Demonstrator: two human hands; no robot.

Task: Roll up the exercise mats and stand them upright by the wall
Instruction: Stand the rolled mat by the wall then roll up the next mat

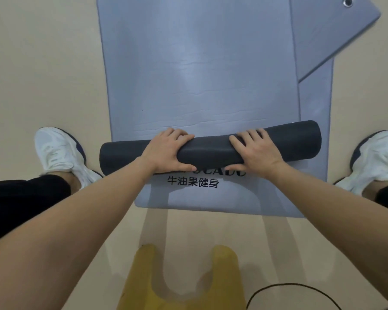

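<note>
A lavender exercise mat (199,63) lies flat on the beige floor and runs away from me. Its near end is wound into a dark grey roll (211,151) lying crosswise. My left hand (166,151) grips the roll left of its middle, fingers over the top and thumb on the near side. My right hand (255,151) grips it the same way to the right. Beneath lies a second lavender mat (211,198) with black lettering, its near end and right strip showing. A third mat (329,30) with a metal eyelet lies angled at the top right.
My white shoes stand on the floor at either side of the mats, the left shoe (58,153) and the right shoe (376,157). A yellow forked object (184,283) hangs below me. A thin black cable (296,287) curves at the bottom right.
</note>
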